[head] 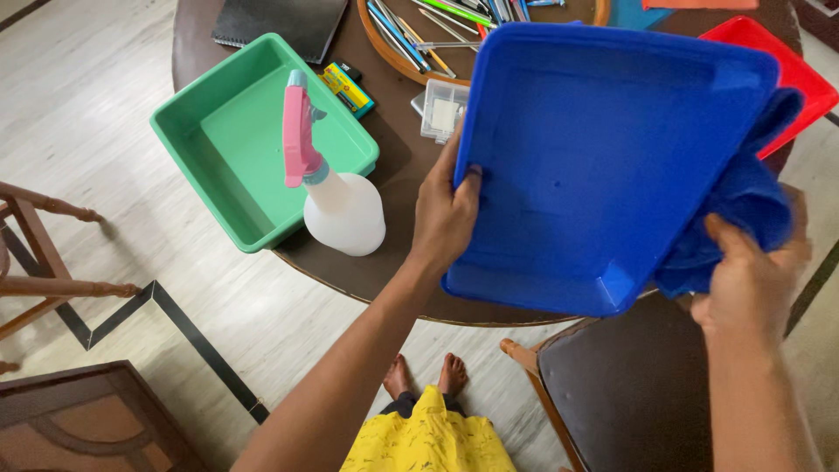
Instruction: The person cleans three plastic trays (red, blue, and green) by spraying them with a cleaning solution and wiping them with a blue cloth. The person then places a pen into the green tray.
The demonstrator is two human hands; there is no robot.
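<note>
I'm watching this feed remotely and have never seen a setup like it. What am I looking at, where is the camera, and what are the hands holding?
There is no machine here: a person wears one camera on the head, looking down at their own bare hands and feet. The left hand grips the edge of a blue plastic tray, tilted up above the round brown table. The right hand holds a blue cloth against the tray's right edge. On the table lie a green tray, a white spray bottle with a pink trigger, a round tray of pens, a small clear box, a dark notebook and a red tray. A brown chair stands below.
</note>
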